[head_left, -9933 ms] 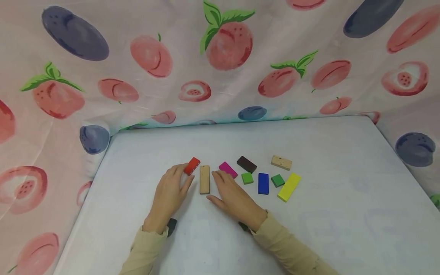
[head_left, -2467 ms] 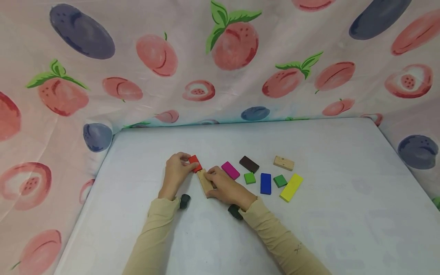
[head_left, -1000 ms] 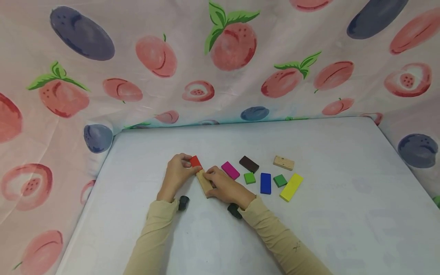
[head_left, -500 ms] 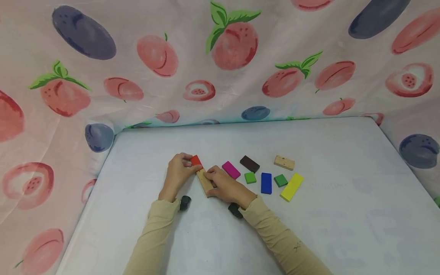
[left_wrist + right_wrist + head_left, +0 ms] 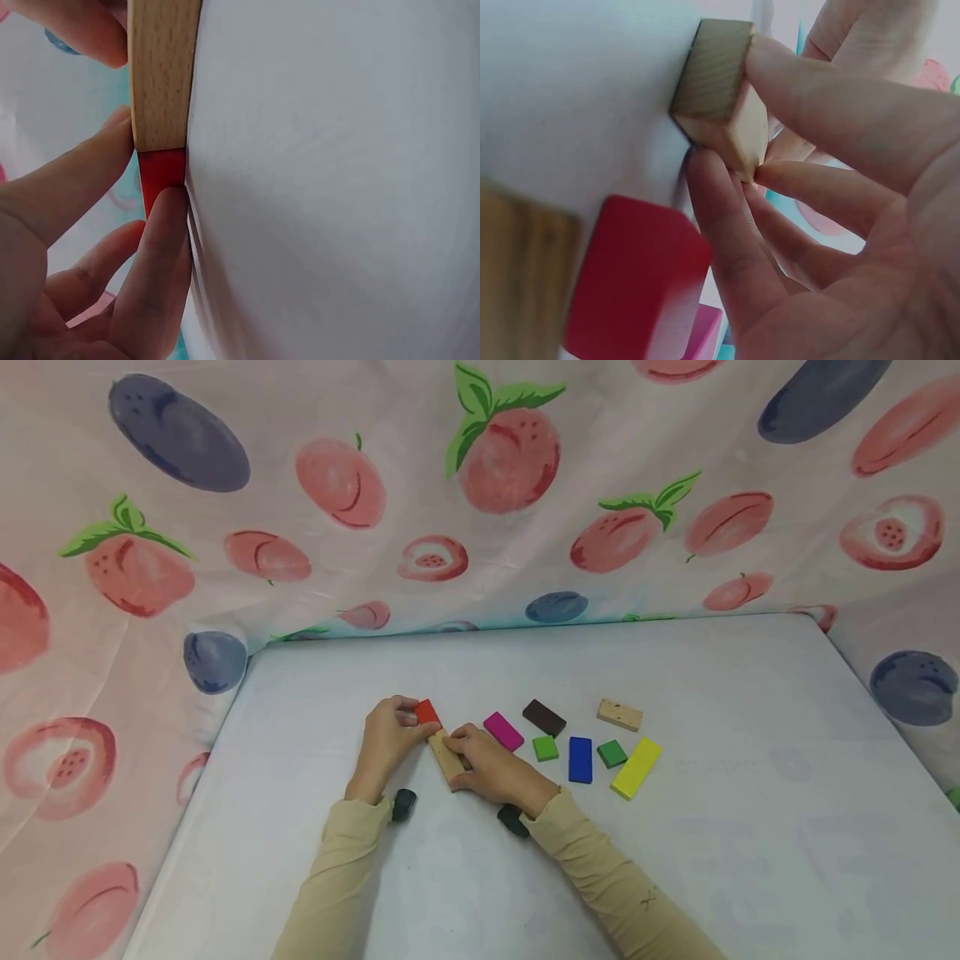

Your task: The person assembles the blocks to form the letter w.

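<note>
My left hand (image 5: 384,742) pinches a red block (image 5: 427,712) flat on the white table, its thumb over the near end. In the left wrist view, fingers grip the red block (image 5: 161,174), which sits end to end with a long plain wooden block (image 5: 165,75). My right hand (image 5: 498,766) holds that plain wooden block (image 5: 444,753) by its right side, thumb at the near end. The two blocks form one slanting line. In the right wrist view, thumb and fingers hold the wooden block (image 5: 718,75); a red block (image 5: 634,277) and a wooden one (image 5: 521,270) lie close by.
Right of the hands lie a magenta block (image 5: 503,732), a dark brown block (image 5: 544,717), a light green square (image 5: 545,748), a blue block (image 5: 580,760), a darker green square (image 5: 612,753), a yellow block (image 5: 636,768) and a speckled wooden block (image 5: 619,715). Fruit-patterned cloth (image 5: 345,585) hangs behind.
Earlier the red block lay apart from the wooden one, with the right hand off it. Both blocks have been turned and brought end to end. Over the last second, hardly anything moves.
</note>
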Demonstrator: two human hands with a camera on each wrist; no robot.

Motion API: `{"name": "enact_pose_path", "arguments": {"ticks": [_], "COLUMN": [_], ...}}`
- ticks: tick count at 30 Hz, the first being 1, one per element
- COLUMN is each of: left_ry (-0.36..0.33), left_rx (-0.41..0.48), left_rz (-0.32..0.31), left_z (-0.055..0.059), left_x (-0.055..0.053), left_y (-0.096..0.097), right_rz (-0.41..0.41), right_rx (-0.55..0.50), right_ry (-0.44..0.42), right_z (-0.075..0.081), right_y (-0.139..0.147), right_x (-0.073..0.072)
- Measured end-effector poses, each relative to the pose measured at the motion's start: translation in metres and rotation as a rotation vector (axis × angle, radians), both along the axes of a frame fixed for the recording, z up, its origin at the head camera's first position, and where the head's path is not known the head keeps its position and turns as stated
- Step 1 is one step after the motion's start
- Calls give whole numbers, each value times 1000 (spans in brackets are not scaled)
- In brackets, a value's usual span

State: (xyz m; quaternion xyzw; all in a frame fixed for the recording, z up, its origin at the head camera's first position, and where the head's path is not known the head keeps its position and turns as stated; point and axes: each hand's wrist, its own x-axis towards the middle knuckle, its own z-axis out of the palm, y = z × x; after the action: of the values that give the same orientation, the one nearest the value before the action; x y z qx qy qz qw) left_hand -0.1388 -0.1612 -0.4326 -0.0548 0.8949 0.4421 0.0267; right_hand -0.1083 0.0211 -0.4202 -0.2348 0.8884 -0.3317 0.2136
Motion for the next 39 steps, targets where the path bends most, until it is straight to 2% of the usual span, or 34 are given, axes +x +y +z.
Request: {"name": "enact_pose_path", "arguments": {"ticks": [19,26,32,39], "left_ry": [15,60,105,103], "left_rx": [-24,-66,-107,-117], "left_rz": [-3,-46,-85,-103], "left_z": [0,4,7,12], "left_x": [4,9,16,25], "left_y": [-1,-3,-2,1], "right_rz": [27,35,35,12], "right_rx": [19,42,22,36], "right_ry": [74,115,156,152], "right_z": [5,10,10,13], "right_y": [5,10,17,23], "right_x": [0,0,2,7]}}
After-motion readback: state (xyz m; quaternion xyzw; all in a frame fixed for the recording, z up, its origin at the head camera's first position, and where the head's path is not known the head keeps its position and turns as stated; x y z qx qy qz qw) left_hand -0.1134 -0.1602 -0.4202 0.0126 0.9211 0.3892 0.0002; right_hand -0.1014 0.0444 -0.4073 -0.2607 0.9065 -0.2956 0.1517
